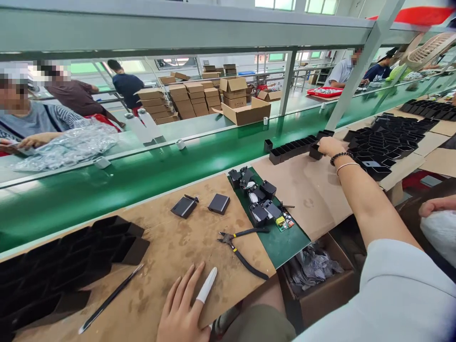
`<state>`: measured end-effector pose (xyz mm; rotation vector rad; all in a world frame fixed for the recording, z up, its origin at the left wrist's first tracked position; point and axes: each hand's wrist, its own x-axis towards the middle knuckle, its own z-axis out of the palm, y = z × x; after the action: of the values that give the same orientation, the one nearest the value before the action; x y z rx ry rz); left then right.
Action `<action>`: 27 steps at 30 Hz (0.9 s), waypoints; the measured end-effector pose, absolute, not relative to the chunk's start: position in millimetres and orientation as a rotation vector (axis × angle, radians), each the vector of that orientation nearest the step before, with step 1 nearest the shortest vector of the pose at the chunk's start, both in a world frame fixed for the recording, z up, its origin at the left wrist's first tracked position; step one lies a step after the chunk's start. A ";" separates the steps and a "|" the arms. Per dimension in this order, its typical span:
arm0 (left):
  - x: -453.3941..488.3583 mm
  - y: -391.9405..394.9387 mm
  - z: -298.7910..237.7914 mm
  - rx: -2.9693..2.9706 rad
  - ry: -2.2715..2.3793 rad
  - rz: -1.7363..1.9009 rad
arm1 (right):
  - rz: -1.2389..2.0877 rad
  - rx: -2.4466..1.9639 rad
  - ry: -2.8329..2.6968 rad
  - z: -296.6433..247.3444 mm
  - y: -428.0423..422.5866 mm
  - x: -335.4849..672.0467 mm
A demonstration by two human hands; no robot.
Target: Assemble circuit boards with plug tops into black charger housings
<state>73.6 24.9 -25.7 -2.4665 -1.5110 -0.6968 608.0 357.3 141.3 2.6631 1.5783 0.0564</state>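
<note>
My left hand lies flat on the brown cardboard, fingers spread, a white cot on one finger. Stretched far to the right, my right hand, with bracelets at the wrist, grips a black open-topped case at the end of a row of black cases. Its fingertips are partly hidden. Cutting pliers with black and yellow handles lie open-jawed beyond my left hand. Two closed black boxes sit farther back. Left of the hand is a thin pointed tool, seemingly tweezers.
Many black cases stand at left; more crowd the right. A green mat carries black parts and a circuit board. A carton of plastic bags sits below. Co-workers sit across the green belt; another person's hand is at right.
</note>
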 end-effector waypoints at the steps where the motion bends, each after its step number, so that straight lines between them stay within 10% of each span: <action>1: 75.0 24.4 -23.8 -2.468 -1.522 -0.695 | -0.067 2.605 1.617 143.1 359.6 597.4; 6: 78.3 23.3 -19.8 -2.486 -1.548 -0.684 | -0.418 2.348 1.842 142.0 363.6 527.7; 19: 80.4 20.2 -18.0 -2.495 -1.585 -0.703 | 0.115 2.652 1.867 114.1 404.4 433.6; 27: 83.3 20.8 -21.5 -2.496 -1.583 -0.743 | -0.117 2.694 1.578 111.9 413.2 467.7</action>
<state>83.3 20.8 -21.5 -2.4958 -1.5832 -0.7426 467.7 413.2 111.9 2.6939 1.5777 -0.1173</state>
